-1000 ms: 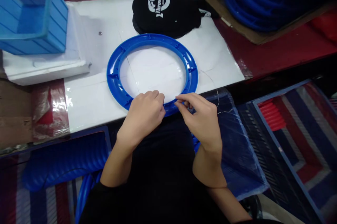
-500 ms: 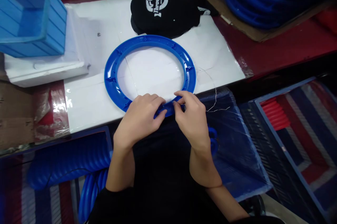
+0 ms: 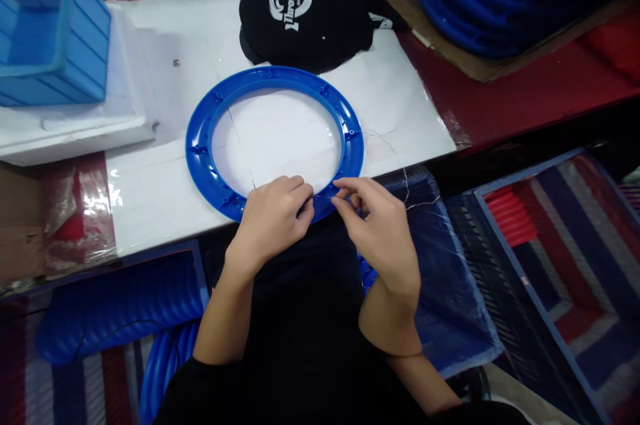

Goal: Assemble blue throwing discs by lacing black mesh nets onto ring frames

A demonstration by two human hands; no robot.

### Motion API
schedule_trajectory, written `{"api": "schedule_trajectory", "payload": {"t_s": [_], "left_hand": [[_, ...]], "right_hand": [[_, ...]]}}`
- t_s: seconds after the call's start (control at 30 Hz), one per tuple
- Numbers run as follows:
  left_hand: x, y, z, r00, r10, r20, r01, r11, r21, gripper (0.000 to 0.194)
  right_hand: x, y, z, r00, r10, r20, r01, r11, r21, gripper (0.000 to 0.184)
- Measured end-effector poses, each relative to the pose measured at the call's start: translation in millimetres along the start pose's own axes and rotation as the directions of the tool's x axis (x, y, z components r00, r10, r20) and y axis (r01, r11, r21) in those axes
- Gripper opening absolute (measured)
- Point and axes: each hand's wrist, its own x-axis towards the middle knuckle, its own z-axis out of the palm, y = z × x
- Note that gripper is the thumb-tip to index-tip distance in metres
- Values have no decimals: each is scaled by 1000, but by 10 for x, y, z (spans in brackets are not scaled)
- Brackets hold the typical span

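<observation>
A blue plastic ring (image 3: 353, 145) lies on the white tabletop, its ribbed hollow side up and its near rim at the table edge. Over that near rim, my left hand (image 3: 275, 212) is closed, thumb against curled fingers. My right hand (image 3: 377, 225) pinches with thumb and forefinger just to its right. A fine pale thread (image 3: 323, 196) runs taut across the short gap between both hands. A thin dark tip (image 3: 253, 184) shows beside my left knuckles; I cannot make out what it is. Another loose length of string (image 3: 406, 178) trails off the table by my right hand.
A black printed cloth piece (image 3: 310, 25) lies behind the ring. At left, a blue bin (image 3: 85, 45) stands on white foam (image 3: 90, 135). A cardboard box (image 3: 475, 68) of blue rings is at back right. Lined crates (image 3: 545, 265) stand below the table edge.
My right hand has drawn slightly right, and the thread now shows stretched between the hands. My left fingers have closed more. The whole view has shifted a little.
</observation>
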Motion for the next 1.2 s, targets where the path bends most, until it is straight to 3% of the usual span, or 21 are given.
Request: {"api": "schedule_trajectory", "payload": {"t_s": [0.17, 0.5, 0.63, 0.8, 1.0, 1.2], "left_hand": [[-10, -1, 9, 1000, -18, -25, 17, 1000, -20, 13], [-6, -32, 2, 1000, -11, -16, 10, 998, -57, 13], [-5, -23, 3, 1000, -12, -13, 11, 997, -79, 15], [-16, -57, 3, 1000, -1, -7, 0, 998, -70, 17], [-88, -92, -98, 992, 122, 37, -118, 989, -85, 18], [-74, 76, -58, 993, 97, 61, -102, 991, 91, 21]], "right_hand": [[113, 73, -45, 993, -96, -69, 94, 995, -28, 14], [335, 170, -118, 994, -93, 55, 88, 993, 81, 9], [365, 171, -99, 994, -97, 53, 95, 994, 49, 10], [258, 160, -11, 995, -100, 17, 101, 995, -16, 14], [38, 41, 108, 997, -80, -19, 78, 994, -81, 19], [-116, -116, 229, 999, -21, 25, 25, 985, -170, 25]]}}
